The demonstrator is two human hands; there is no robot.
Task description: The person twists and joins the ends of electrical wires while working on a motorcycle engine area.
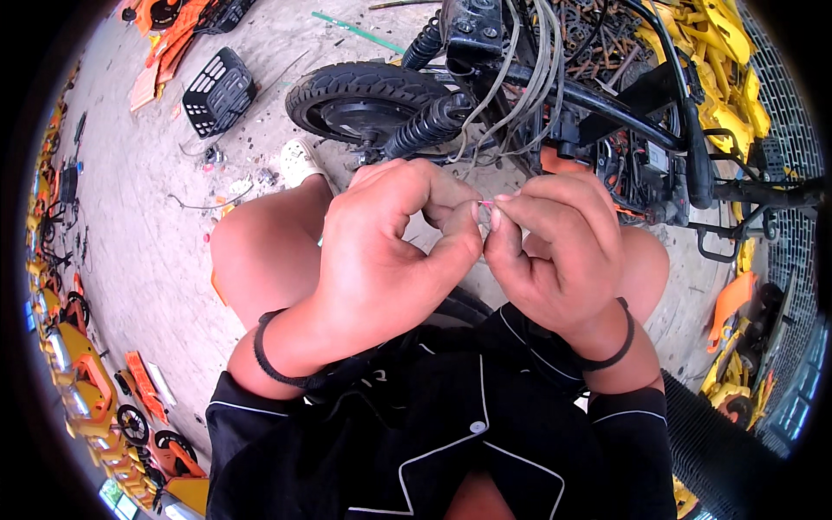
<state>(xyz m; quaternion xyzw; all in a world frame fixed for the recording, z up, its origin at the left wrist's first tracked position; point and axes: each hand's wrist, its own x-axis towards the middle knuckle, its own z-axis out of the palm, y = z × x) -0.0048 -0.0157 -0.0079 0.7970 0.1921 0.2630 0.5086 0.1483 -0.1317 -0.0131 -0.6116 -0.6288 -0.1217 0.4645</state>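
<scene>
Both my hands meet at the middle of the view, just below a black bike frame [598,104] and its coil-spring shock [420,132]. My left hand [394,243] is closed, thumb and index fingertip pinching a tiny pink piece [486,204], possibly a thin wire. My right hand [559,251] pinches that same piece from the other side, with the fingertips almost touching. Loose grey cables [542,82] dangle from the frame above my hands. A black-tyred wheel [364,91] stands behind them. What lies inside my curled fingers is hidden.
A black plastic basket [218,93] lies on the concrete floor [147,243], with scattered debris. Orange and yellow body panels [87,373] line the left edge. More yellow panels [728,78] are piled at the right, beside a dark brick-patterned surface [780,104]. My bare knees flank my forearms.
</scene>
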